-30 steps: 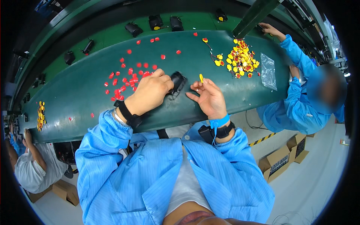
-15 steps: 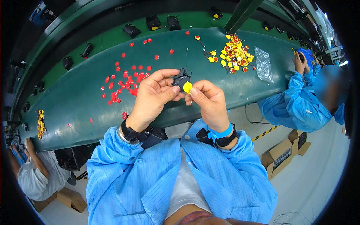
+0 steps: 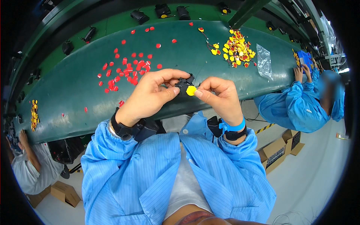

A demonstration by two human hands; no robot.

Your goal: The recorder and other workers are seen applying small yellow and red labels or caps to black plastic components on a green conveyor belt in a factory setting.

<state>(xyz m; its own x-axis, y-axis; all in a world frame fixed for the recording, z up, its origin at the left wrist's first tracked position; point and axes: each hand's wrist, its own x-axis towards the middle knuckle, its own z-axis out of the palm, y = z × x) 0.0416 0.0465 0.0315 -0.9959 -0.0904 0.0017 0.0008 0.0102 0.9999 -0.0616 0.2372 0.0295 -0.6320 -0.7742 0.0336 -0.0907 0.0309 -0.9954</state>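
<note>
My left hand [image 3: 153,90] grips a small black plastic part [image 3: 183,83] with thumb and fingers, above the near edge of the green table. Against the right side of that part lies a yellow disc [image 3: 191,90], its flat face up. The thumb and forefinger of my right hand [image 3: 223,98] pinch the disc's right edge. The underside of the black part is hidden by my fingers.
Loose red pieces [image 3: 129,71] are scattered on the green tabletop [image 3: 195,48] at left. Yellow-and-red wired discs [image 3: 238,48] lie heaped at right, beside a clear plastic bag [image 3: 264,62]. Black devices [image 3: 139,16] line the green strip behind. Co-workers sit at right [image 3: 296,105] and left [image 3: 37,165].
Both hands have shifted slightly right and down, still holding the black part and disc. The black part has turned a little. The right co-worker's hands have moved toward a blue bin.
</note>
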